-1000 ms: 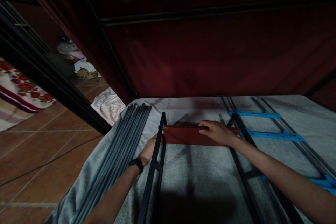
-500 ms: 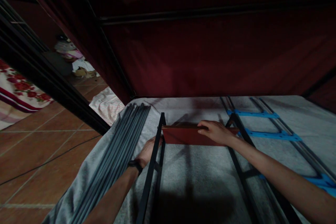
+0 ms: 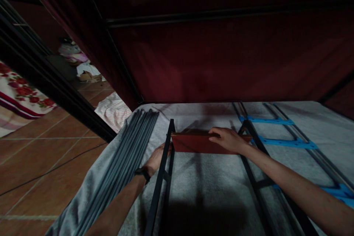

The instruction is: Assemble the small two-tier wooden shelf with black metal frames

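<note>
A reddish-brown board (image 3: pixel 193 144) spans the two sides of a black metal frame (image 3: pixel 158 188), near its far end. My right hand (image 3: pixel 226 139) is closed over the board's top edge, right of its middle, thumb on the near face and fingers bent over the top. Beside the board's left end, my left hand (image 3: pixel 157 158) reaches behind the frame's left leg. Its fingertips are mostly hidden by that leg, so their grip cannot be made out. A black band (image 3: pixel 142 173) circles the left wrist.
Grey rods (image 3: pixel 129 155) lie bundled left of the frame on a grey blanket (image 3: pixel 204 177). To the right is a rack with blue crosspieces (image 3: pixel 287 143). A dark red fabric wall (image 3: pixel 210 62) rises behind. Tiled floor (image 3: pixel 35 158) with a cable lies at left.
</note>
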The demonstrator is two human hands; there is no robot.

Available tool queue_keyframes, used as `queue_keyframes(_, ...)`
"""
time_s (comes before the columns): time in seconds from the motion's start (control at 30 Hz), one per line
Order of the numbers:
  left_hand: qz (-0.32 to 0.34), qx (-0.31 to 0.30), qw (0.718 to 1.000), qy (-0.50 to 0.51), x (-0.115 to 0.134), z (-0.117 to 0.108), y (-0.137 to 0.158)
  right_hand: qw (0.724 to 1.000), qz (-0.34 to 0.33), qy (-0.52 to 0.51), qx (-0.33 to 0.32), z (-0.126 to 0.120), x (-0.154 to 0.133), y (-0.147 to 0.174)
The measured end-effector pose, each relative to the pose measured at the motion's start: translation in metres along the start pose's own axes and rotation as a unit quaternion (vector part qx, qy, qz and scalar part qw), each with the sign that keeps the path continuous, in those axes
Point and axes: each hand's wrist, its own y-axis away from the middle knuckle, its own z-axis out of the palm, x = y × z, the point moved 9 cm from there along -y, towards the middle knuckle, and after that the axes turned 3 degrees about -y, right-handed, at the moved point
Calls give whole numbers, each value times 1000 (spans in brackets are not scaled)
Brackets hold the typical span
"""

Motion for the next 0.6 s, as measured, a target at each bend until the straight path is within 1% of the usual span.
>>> queue_keyframes(0.07,39,-33,998,23,6,5,1,1000,1,2,-4,0,0,0)
queue_keyframes(0.13,46,-44,997,37,6,6,1,1000,5,2,-11,1,0,0)
queue_keyframes(0.23,36,-43,998,32,6,5,0,1000,14,5,-14,1,0,0)
queue_keyframes(0.4,67,-51,996,43,12,7,2,1000,10,7,-14,2,-1,-1)
queue_keyframes(0.5,68,-33,996,52,9,7,4,1000,9,2,-14,2,1,0)
queue_keyframes(0.6,65,-35,996,47,6,9,4,1000,7,1,-12,3,2,0)
